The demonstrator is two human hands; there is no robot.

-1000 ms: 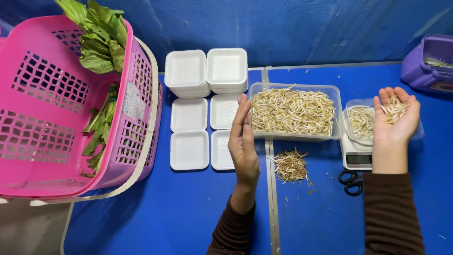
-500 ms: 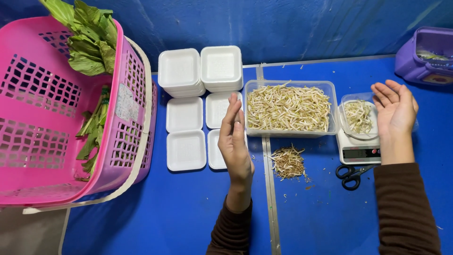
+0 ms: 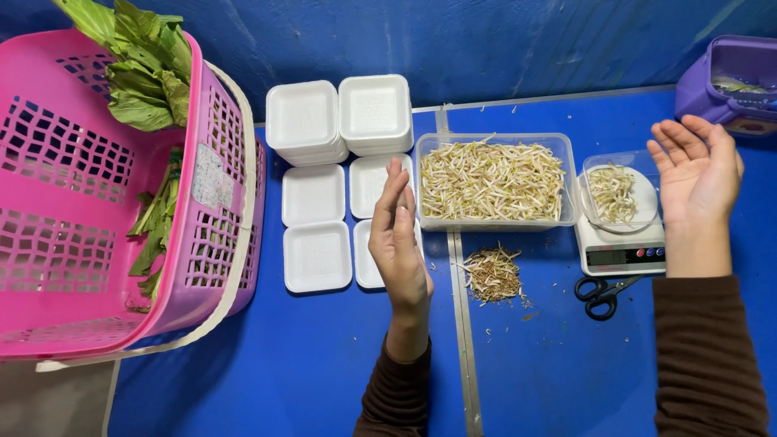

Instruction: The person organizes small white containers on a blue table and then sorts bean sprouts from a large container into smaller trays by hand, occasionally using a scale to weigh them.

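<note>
Plainly, left hand (image 3: pixel 399 235) flat, empty, beside sprout tub (image 3: pixel 494 180); right hand (image 3: pixel 698 174) open, empty, by scale (image 3: pixel 622 251).

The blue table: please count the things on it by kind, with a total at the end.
Pink baskets: 1
Stacks of white foam trays: 2
Single white foam trays: 4
Clear tubs of bean sprouts: 1
Scales with clear bowl: 1
Scissors: 1
Purple containers: 1
Piles of trimmings: 1
Total: 12

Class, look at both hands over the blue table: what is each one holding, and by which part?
Nothing is held. The left hand is open, edge-on above the white foam trays; the right hand is open, palm up, empty.
</note>
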